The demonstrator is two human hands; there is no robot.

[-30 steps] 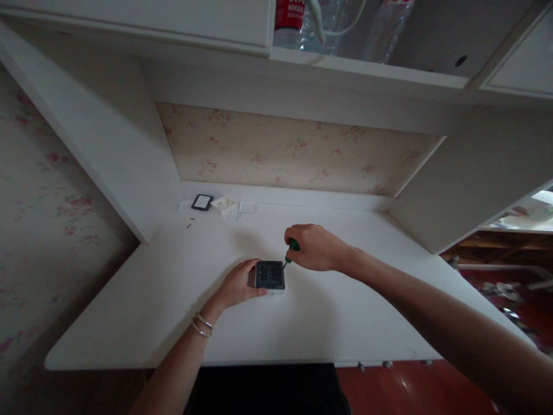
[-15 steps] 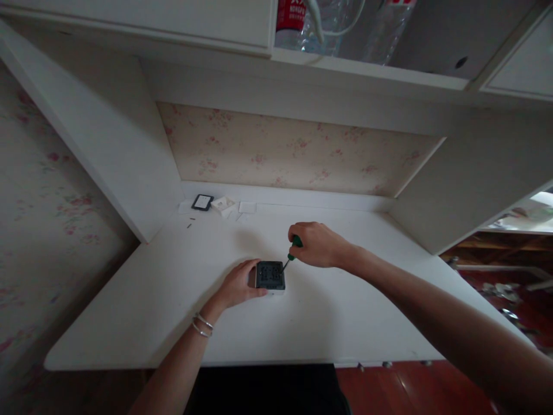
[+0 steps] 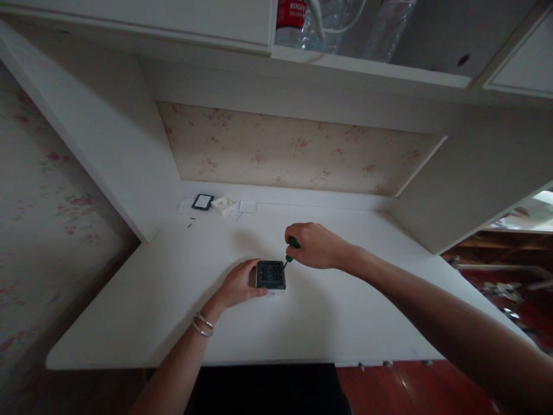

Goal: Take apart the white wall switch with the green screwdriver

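A small square box [image 3: 271, 275], black on top with white sides, lies on the white desk; its top looks like the insert of a wall socket. My left hand [image 3: 239, 283] grips it from the left, fingers behind and thumb along the front edge. Two silver bangles circle that wrist. My right hand [image 3: 313, 245] is closed around the green handle of a screwdriver [image 3: 290, 257]. The screwdriver is tilted, its tip at the right edge of the black top. Whether the tip sits in a screw is too small to tell.
At the back left of the desk [image 3: 363, 323] lie a dark frame with a white label [image 3: 203, 202], an open white box [image 3: 223, 204], a white plate [image 3: 247, 207] and small dark pieces [image 3: 190, 225]. Plastic bottles [image 3: 290, 23] and a white cable stand on the shelf above.
My right hand and the screwdriver handle have shifted slightly left, and the screwdriver stands a little steeper. The left hand and the box have stayed in place.
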